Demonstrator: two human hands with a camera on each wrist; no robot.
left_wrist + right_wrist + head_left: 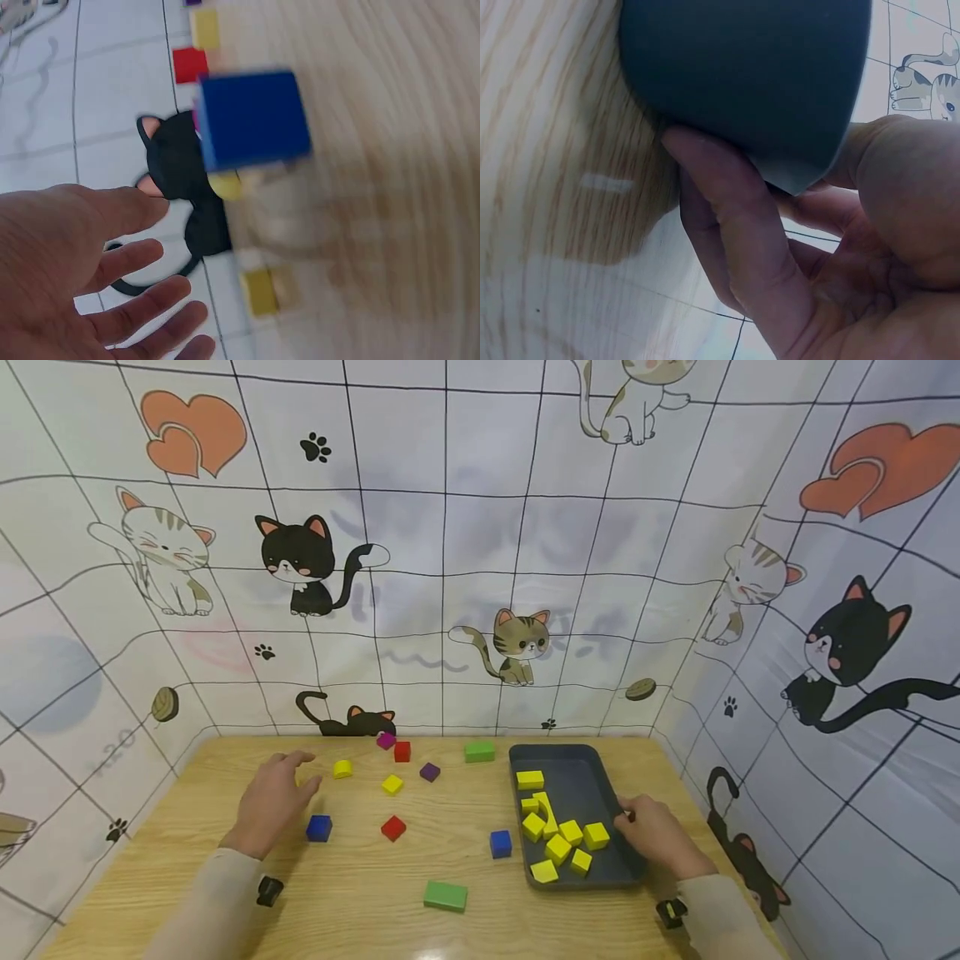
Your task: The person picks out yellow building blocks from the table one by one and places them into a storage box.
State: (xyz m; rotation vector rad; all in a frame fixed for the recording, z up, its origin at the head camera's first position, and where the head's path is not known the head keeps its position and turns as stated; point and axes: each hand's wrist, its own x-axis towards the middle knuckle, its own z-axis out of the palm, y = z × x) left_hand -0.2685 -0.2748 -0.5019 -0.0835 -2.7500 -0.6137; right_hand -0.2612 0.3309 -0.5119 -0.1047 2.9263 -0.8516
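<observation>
My left hand point(273, 806) hovers over the left side of the table, fingers spread and holding nothing. Close to it are a blue cube point(318, 828) and a yellow rounded block point(342, 768). In the left wrist view, another yellow block point(259, 292) shows beyond the fingertips; the hand hides it from the head camera. My right hand point(660, 835) grips the right rim of a dark grey tray point(626, 868), thumb above and fingers below the edge in the right wrist view. Several yellow blocks point(557, 849) lie in the tray, among them an arch-shaped one point(550, 820).
Between hand and tray lie red blocks point(393, 828), a yellow block point(392, 785), a purple block point(430, 772) and a second blue cube point(501, 844). One green block point(446, 896) is near the front, another point(480, 752) at the back. A cat-print curtain point(405, 610) borders the table.
</observation>
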